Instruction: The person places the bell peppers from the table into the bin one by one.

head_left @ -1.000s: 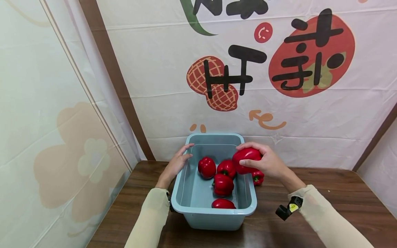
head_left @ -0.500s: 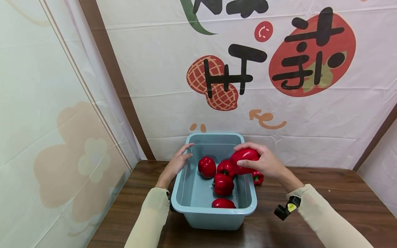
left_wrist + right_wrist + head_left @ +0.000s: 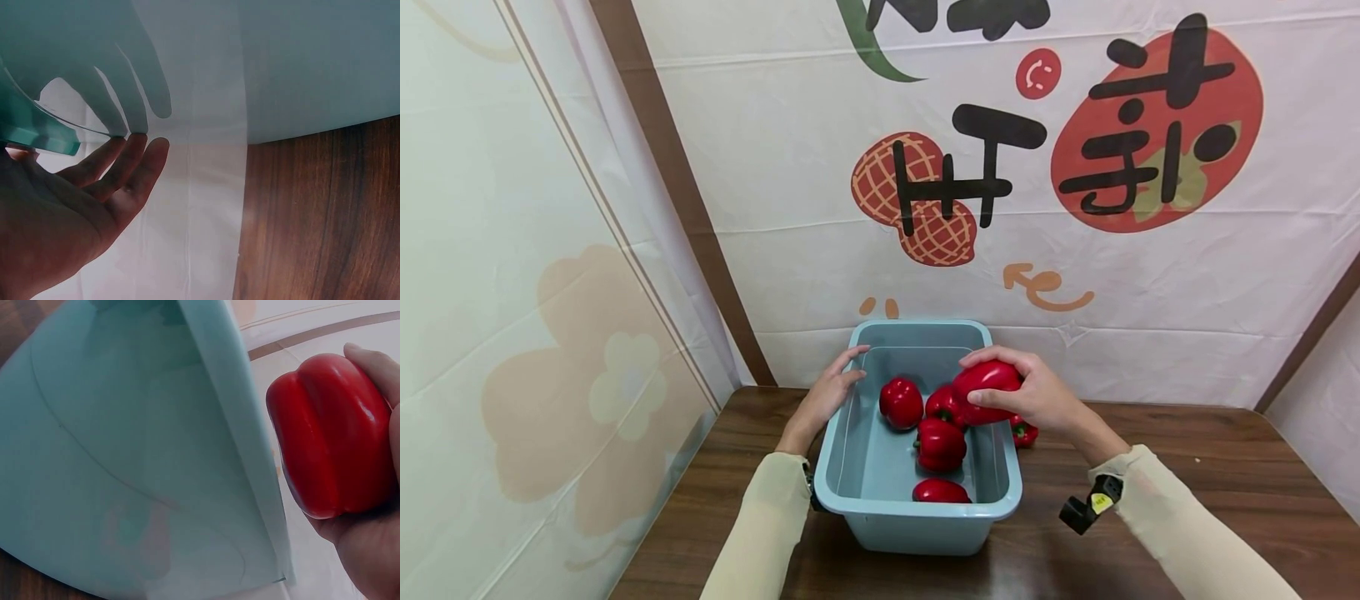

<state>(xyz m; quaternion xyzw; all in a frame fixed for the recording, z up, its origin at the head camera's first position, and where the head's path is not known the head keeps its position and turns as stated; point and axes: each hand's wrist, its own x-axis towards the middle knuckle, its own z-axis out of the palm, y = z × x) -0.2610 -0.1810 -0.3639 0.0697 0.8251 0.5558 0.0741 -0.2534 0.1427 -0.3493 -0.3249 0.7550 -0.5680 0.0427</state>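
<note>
My right hand [image 3: 1036, 394] holds a glossy red bell pepper [image 3: 987, 390] over the right rim of a light blue plastic tub [image 3: 917, 508]. In the right wrist view, the thumb and fingers wrap around the pepper [image 3: 331, 437], just outside the tub wall [image 3: 150, 425]. On the tub's left side, my left hand [image 3: 829, 398] grips the rim, thumb and a finger over the edge. The left wrist view shows the other fingertips [image 3: 156, 147] touching the outer wall. Inside the tub lie several red peppers [image 3: 941, 445], the rear right one partly hidden by the held pepper.
Another red pepper [image 3: 1024, 432] lies on the dark wooden table [image 3: 1120, 500], just right of the tub and partly hidden. A white printed cloth wall [image 3: 805, 250] stands close behind the tub, with another cloth panel [image 3: 512, 333] at left.
My right hand has shifted a little left with the pepper, further over the tub's rim. The left hand and the peppers in the tub have stayed in place.
</note>
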